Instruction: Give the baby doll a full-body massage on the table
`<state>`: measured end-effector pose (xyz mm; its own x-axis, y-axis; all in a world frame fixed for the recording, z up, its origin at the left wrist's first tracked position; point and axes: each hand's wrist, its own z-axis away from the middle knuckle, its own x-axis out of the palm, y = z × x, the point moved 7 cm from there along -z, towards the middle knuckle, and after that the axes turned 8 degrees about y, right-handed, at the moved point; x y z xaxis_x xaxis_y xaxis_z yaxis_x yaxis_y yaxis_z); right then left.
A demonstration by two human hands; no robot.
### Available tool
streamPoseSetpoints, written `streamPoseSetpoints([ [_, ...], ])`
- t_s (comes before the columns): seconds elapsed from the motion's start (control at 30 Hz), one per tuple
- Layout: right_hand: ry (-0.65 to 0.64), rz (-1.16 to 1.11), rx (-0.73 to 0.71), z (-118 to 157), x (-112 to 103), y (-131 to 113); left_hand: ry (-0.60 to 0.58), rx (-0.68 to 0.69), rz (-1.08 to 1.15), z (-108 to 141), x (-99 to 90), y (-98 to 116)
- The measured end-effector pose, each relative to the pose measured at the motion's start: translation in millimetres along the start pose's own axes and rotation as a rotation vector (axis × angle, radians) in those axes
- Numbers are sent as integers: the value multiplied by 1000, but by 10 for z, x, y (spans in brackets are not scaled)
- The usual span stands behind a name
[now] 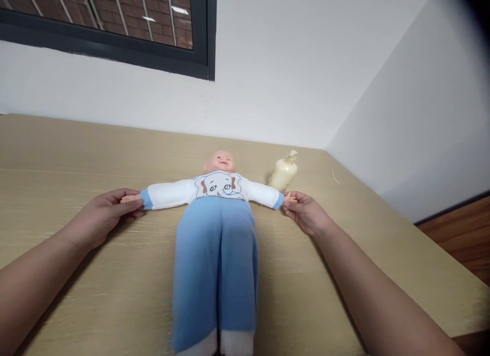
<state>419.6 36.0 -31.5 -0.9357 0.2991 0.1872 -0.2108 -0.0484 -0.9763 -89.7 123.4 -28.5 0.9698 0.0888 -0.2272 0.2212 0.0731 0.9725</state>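
Note:
A baby doll (220,192) lies on its back on the wooden table (115,294), head toward the wall and legs toward me. It wears a white top with an elephant print and blue cuffs, and blue trousers (216,264) with white hems. Both of its arms are stretched straight out sideways. My left hand (111,210) is closed around the doll's hand on the left, thumb on top at the blue cuff. On the other side, my right hand (304,211) pinches the doll's other hand between thumb and fingers.
A cream pump bottle (283,172) stands behind the doll's arm on the right. Farther right lies a small pale strip (335,177). White walls (268,90) meet the table at the back and right, with a dark-framed window (206,49) at upper left.

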Motion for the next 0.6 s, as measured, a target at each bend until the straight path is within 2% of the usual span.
streamPoseSetpoints([
  [0.1,5,6,2,2,1,-6,-45,-42,38,0,31,-27],
  [0.33,-6,5,-6,-5,11,-19,-31,-23,94,29,68,37],
  [0.6,-25,35,13,30,36,-32,-42,-18,76,-10,18,-10],
])
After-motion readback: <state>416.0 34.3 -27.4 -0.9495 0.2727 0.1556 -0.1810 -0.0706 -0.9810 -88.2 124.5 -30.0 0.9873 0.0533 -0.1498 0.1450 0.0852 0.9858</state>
